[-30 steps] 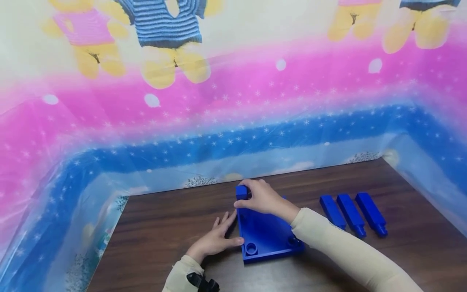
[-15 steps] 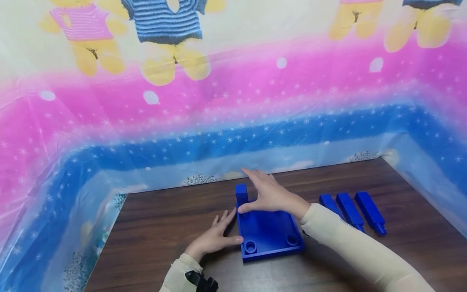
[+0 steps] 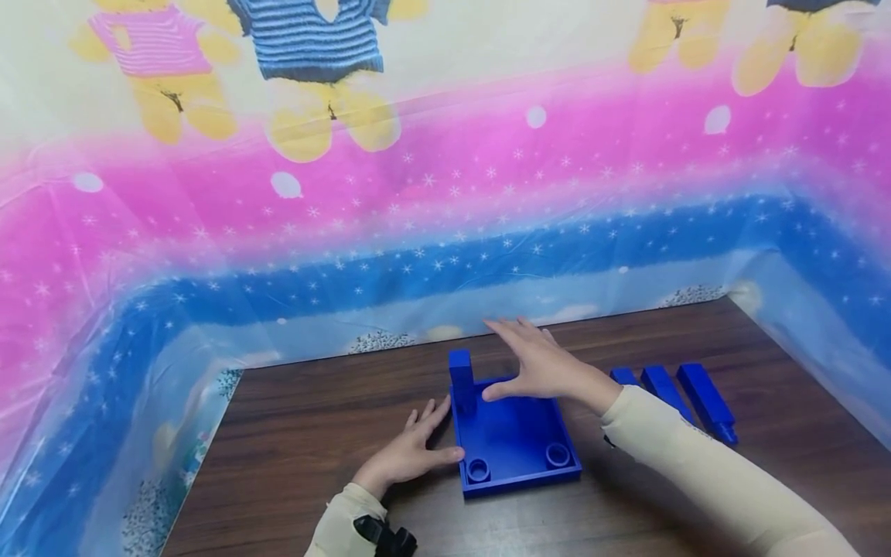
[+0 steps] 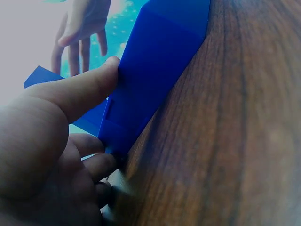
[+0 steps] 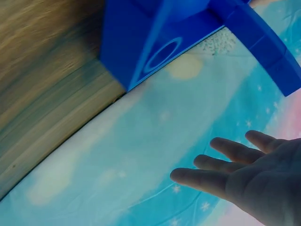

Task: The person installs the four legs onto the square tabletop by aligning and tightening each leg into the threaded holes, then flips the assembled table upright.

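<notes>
This is a small indoor spot, screened off like a booth: a dark wood-grain surface [image 3: 313,418] with a printed sheet [image 3: 209,193] around it. The sheet stands along the far edge and turns forward at both sides, hiding the room behind, so whether this is a home, an office or a workshop cannot be told. Its print suits a nursery: yellow toy figures [image 3: 320,62] in pink and striped blue sweaters, pale balloon shapes [image 3: 285,185], and white snowflakes [image 3: 438,265] over bands of pink and blue. Creases and folded corners show that it is thin, loose material.
</notes>
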### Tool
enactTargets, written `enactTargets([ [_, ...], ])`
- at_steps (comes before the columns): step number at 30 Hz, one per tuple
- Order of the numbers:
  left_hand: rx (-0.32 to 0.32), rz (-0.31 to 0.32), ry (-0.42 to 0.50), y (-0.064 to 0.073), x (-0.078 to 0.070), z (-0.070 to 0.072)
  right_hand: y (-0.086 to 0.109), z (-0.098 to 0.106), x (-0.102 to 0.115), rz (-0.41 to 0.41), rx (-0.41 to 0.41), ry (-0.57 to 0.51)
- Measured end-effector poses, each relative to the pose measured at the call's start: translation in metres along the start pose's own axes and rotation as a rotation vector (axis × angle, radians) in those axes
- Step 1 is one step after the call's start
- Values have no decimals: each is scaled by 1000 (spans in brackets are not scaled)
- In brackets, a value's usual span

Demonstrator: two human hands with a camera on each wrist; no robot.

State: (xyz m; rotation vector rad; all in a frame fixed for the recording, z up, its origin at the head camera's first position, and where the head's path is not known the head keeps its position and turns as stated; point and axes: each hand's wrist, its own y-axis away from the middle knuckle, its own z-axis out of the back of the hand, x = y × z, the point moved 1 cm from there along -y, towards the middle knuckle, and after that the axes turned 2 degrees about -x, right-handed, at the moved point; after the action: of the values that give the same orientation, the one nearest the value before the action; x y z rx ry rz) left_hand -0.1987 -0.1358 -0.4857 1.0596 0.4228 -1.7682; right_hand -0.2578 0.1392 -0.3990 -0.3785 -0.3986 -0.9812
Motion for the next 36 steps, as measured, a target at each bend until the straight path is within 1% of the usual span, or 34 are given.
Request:
enactTargets([
  [5,-11,21,34,-1,-3,-4,8,11,-13,-30,-6,7],
  [10,-7,20,34,-1,-4,-4,16,24,-27,-46,-23,-19],
  [16,-10,17,7,0,-5,-3,31,42,-44,-70,-58,-41],
  [18,-8,14,-2,-1,-2,-2,35,47,-50,-84,-65,-38],
  [19,-11,0,6,-2,0,-2,37,49,-53,-90,-67,-38],
  [22,-4,-16,28,-7,13,-3,43,52,-62,-109,-72,-37],
  [25,-2,-26,48,-13,24,-4,48,51,-69,-122,-68,-30],
  [26,-1,-20,47,-15,28,-4,50,50,-71,-127,-64,-29],
  [28,-2,-21,50,-17,30,-5,54,47,-74,-135,-54,-22],
  [31,-4,-19,44,-14,27,-5,61,42,-79,-147,-35,-14],
  [33,-1,-16,37,-10,21,-4,65,39,-81,-149,-29,-8],
  [36,4,-34,29,-3,9,-3,72,36,-84,-163,-19,-5],
])
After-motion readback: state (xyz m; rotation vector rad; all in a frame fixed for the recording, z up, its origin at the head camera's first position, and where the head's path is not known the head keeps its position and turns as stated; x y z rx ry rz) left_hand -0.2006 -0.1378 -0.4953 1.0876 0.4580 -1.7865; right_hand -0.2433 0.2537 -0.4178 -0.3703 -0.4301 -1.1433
